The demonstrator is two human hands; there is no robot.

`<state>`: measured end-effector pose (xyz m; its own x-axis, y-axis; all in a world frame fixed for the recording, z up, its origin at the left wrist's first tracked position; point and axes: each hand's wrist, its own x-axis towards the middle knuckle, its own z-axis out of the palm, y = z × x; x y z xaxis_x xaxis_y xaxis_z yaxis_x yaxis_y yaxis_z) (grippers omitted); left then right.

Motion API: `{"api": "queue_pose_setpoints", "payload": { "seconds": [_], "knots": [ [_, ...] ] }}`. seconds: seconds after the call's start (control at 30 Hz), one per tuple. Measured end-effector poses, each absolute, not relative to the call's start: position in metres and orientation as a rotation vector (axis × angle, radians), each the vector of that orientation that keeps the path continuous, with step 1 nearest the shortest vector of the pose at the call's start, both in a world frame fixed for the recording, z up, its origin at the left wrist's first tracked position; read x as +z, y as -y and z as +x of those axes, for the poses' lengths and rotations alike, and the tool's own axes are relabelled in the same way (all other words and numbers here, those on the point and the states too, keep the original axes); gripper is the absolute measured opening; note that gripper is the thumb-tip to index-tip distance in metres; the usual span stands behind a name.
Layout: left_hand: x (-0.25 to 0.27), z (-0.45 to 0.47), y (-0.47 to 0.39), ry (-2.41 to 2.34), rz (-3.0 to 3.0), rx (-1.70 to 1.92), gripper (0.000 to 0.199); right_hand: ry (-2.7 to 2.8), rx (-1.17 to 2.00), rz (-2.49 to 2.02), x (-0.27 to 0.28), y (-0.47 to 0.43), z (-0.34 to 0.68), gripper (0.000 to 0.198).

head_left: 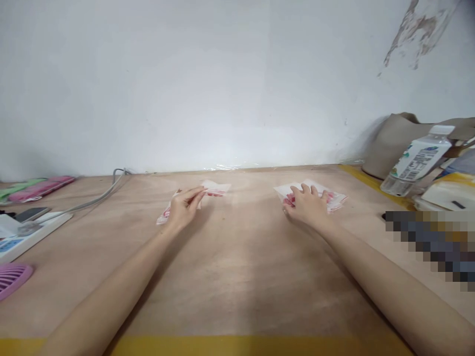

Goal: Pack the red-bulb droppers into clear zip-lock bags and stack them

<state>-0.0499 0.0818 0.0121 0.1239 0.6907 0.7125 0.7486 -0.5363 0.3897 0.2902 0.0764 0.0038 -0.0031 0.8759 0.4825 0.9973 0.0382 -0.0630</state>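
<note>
My left hand [183, 205] is closed, thumb and fingers pinched on a small clear zip bag [218, 188] with red marks along its edge. Beneath that hand, more clear bags [162, 217] with pinkish-red parts lie partly hidden on the table. Farther right, my right hand [306, 202] rests with spread, slightly bent fingers on a pile of clear zip bags [336, 200]. Pink-red pieces or print show between these fingers; which of the two I cannot tell.
The wooden table [222, 277] meets a white wall. Left are a power strip [44, 232] with a grey cable [100, 198], a phone [31, 214], pink and green packs [42, 189] and a purple slotted object [15, 279]. Right stand a bottle [419, 160] and a beige bag [386, 141].
</note>
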Motion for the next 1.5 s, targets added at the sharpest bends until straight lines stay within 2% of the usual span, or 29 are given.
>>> {"api": "queue_pose_setpoints", "payload": {
  "seconds": [0.1,0.23,0.33,0.43,0.53,0.6,0.77,0.93,1.07,1.17,1.23,1.33,1.5],
  "knots": [
    [0.016,-0.074,-0.073,1.498,-2.316,-1.301,0.036,1.918,-0.358,-1.963,0.002,-0.076,0.293,0.027],
    [0.012,-0.098,-0.060,1.508,-2.376,-1.078,0.036,1.926,-0.431,-1.925,-0.003,-0.078,0.295,0.020],
    [0.014,-0.102,-0.052,1.500,-2.365,-0.952,0.030,1.976,-0.509,-1.840,-0.008,-0.084,0.299,0.019],
    [0.020,-0.094,-0.051,1.386,-2.382,-0.688,0.041,2.012,-0.570,-1.707,-0.014,-0.088,0.299,0.018],
    [0.020,-0.084,-0.057,1.251,-2.419,-0.319,0.044,2.082,-0.533,-1.541,-0.018,-0.087,0.284,0.021],
    [0.016,-0.081,-0.060,1.259,-2.419,-0.224,0.040,2.154,-0.462,-1.409,-0.021,-0.084,0.266,0.026],
    [0.009,-0.080,-0.057,1.340,-2.346,-0.275,0.040,2.351,-0.223,-1.149,-0.025,-0.074,0.215,0.029],
    [0.008,-0.040,-0.047,1.194,-2.550,-0.598,0.040,2.389,-0.062,-1.026,-0.022,-0.071,0.199,0.023],
    [-0.002,-0.001,-0.055,1.082,-2.695,-0.717,0.038,2.305,-0.154,-1.115,-0.016,-0.065,0.217,0.027],
    [-0.012,0.014,-0.065,1.022,-2.758,-0.818,0.022,2.318,-0.262,-1.174,-0.017,-0.063,0.235,0.033],
    [-0.017,0.017,-0.069,1.010,-2.772,-0.885,0.012,2.322,-0.297,-1.171,-0.021,-0.065,0.244,0.029],
    [-0.023,0.016,-0.071,1.020,-2.769,-0.971,0.012,2.328,-0.305,-1.107,-0.028,-0.069,0.251,0.021],
    [-0.025,0.013,-0.070,1.026,-2.767,-1.026,0.011,2.280,-0.274,-1.058,-0.037,-0.074,0.250,0.019]
  ]
}}
